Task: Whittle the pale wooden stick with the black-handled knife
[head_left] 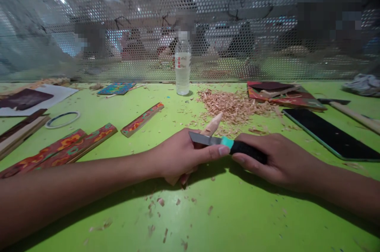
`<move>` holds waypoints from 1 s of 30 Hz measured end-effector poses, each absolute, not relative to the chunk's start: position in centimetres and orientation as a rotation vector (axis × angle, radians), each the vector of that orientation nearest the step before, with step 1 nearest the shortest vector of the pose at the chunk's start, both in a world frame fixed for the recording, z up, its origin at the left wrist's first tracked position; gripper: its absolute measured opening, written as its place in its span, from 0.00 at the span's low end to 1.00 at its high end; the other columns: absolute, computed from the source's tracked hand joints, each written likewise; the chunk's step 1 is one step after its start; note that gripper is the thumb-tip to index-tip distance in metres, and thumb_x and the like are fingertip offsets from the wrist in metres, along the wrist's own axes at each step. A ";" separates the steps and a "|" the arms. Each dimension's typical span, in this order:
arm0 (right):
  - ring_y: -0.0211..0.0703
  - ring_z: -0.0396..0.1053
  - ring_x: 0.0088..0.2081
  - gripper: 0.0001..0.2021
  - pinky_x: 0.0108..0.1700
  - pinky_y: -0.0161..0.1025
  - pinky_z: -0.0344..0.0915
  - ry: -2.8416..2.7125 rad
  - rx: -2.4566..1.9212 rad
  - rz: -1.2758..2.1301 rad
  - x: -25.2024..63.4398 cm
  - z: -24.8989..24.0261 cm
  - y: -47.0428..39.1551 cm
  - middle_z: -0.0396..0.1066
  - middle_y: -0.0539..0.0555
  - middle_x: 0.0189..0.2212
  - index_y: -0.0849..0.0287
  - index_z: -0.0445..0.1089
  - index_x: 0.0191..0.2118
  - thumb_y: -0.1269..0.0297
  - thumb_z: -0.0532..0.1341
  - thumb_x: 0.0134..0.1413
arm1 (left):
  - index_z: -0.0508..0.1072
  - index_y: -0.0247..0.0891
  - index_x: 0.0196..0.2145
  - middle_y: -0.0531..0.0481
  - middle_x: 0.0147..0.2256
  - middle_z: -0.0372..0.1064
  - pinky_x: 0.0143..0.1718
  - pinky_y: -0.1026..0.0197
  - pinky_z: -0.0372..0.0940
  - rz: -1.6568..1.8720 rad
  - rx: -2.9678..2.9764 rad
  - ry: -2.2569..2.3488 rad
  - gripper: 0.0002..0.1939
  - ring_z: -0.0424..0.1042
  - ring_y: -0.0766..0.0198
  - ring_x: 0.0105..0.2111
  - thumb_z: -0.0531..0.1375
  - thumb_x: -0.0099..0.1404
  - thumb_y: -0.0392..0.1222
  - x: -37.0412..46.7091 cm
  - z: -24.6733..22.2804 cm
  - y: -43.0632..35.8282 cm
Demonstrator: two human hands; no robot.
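Observation:
My left hand (181, 155) is closed around a piece of wood (213, 124) whose pale, pointed end sticks out beyond the fingers. In my right hand (276, 157) is a carving knife (249, 151) with a black handle and a teal band. Its flat grey blade points left and lies across the wood, close to my left fingers. My left thumb rests along the knife near the teal band. The wood's lower part is mostly hidden by my left hand. Just behind the hands spreads a heap of wood shavings (231, 105).
A water bottle (183, 69) stands before a perforated metal screen (142, 62). Painted wood strips (142, 119) and a white ring (63, 119) lie left. To the right are a phone (329, 135), a hammer (353, 113) and sandpaper (270, 86). Shavings dot the green table (237, 216).

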State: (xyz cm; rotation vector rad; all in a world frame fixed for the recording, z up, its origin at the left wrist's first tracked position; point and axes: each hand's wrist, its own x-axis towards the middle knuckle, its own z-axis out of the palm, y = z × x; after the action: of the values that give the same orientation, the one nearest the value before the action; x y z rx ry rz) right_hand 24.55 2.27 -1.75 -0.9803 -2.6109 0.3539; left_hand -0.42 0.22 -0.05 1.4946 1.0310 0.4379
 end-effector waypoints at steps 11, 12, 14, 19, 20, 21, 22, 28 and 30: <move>0.38 0.62 0.21 0.18 0.25 0.36 0.50 -2.589 -0.986 0.143 24.6 -2.3 1.6 0.69 0.49 0.23 0.56 0.65 0.35 0.47 0.51 0.68 | 0.66 0.43 0.29 0.64 0.09 0.54 0.08 0.71 0.57 0.512 1.457 1.076 0.21 0.56 0.69 0.09 0.65 0.62 0.62 -0.2 0.1 -0.1; 0.39 0.62 0.21 0.18 0.25 0.36 0.50 -2.584 -0.987 0.106 24.7 -2.4 1.6 0.69 0.49 0.24 0.56 0.65 0.36 0.47 0.52 0.68 | 0.65 0.43 0.29 0.64 0.09 0.54 0.08 0.71 0.57 0.514 1.458 1.082 0.22 0.56 0.69 0.09 0.65 0.62 0.62 -0.2 0.1 -0.1; 0.40 0.64 0.22 0.18 0.25 0.36 0.50 -2.576 -0.989 0.048 24.7 -2.6 1.6 0.70 0.50 0.25 0.56 0.65 0.36 0.47 0.51 0.68 | 0.63 0.42 0.28 0.64 0.09 0.54 0.08 0.71 0.57 0.518 1.457 1.097 0.23 0.56 0.69 0.09 0.65 0.62 0.62 -0.3 0.0 -0.2; 0.41 0.66 0.21 0.18 0.24 0.36 0.52 -2.548 -0.996 -0.039 24.5 -2.6 1.6 0.72 0.50 0.25 0.55 0.65 0.37 0.46 0.51 0.68 | 0.72 0.41 0.35 0.64 0.10 0.54 0.08 0.69 0.57 0.550 1.424 1.118 0.22 0.55 0.69 0.09 0.64 0.62 0.64 -0.2 0.1 -0.3; 0.41 0.66 0.21 0.18 0.24 0.36 0.52 -2.541 -1.001 -0.050 24.4 -2.6 1.6 0.72 0.50 0.25 0.55 0.65 0.37 0.46 0.51 0.69 | 0.73 0.41 0.40 0.65 0.10 0.53 0.08 0.69 0.57 0.567 1.404 1.116 0.23 0.54 0.69 0.09 0.64 0.62 0.64 -0.1 0.1 -0.3; 0.42 0.67 0.21 0.18 0.24 0.36 0.53 -2.530 -1.006 -0.060 24.3 -2.5 1.5 0.72 0.50 0.25 0.55 0.65 0.37 0.46 0.51 0.69 | 0.72 0.42 0.45 0.66 0.11 0.51 0.07 0.69 0.57 0.583 1.383 1.115 0.24 0.53 0.69 0.09 0.64 0.62 0.63 -0.1 0.2 -0.3; 0.42 0.68 0.21 0.19 0.24 0.36 0.53 -2.524 -1.013 -0.064 24.2 -2.4 1.5 0.73 0.50 0.25 0.56 0.66 0.37 0.46 0.51 0.69 | 0.71 0.43 0.47 0.66 0.11 0.50 0.07 0.69 0.57 0.595 1.365 1.116 0.25 0.52 0.69 0.09 0.64 0.62 0.63 0.0 0.2 -0.3; 0.43 0.68 0.21 0.21 0.24 0.37 0.53 -2.503 -1.075 -0.025 23.9 -2.2 1.6 0.74 0.52 0.24 0.57 0.68 0.39 0.44 0.50 0.68 | 0.71 0.42 0.41 0.66 0.12 0.49 0.06 0.70 0.53 0.629 1.338 1.123 0.22 0.49 0.70 0.09 0.59 0.66 0.65 0.3 -0.3 -0.2; 0.42 0.67 0.21 0.21 0.24 0.37 0.53 -2.501 -1.099 0.015 24.0 -2.2 1.7 0.73 0.52 0.24 0.57 0.67 0.39 0.45 0.50 0.68 | 0.69 0.44 0.39 0.66 0.12 0.48 0.05 0.70 0.53 0.623 1.348 1.122 0.22 0.50 0.70 0.08 0.59 0.66 0.66 0.3 -0.5 -0.2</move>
State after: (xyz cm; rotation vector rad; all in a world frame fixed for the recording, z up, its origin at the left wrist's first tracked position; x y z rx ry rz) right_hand 23.97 1.66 -2.19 -1.0994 -2.5012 0.0151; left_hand 0.31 -0.17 -0.45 1.3482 1.1220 0.6233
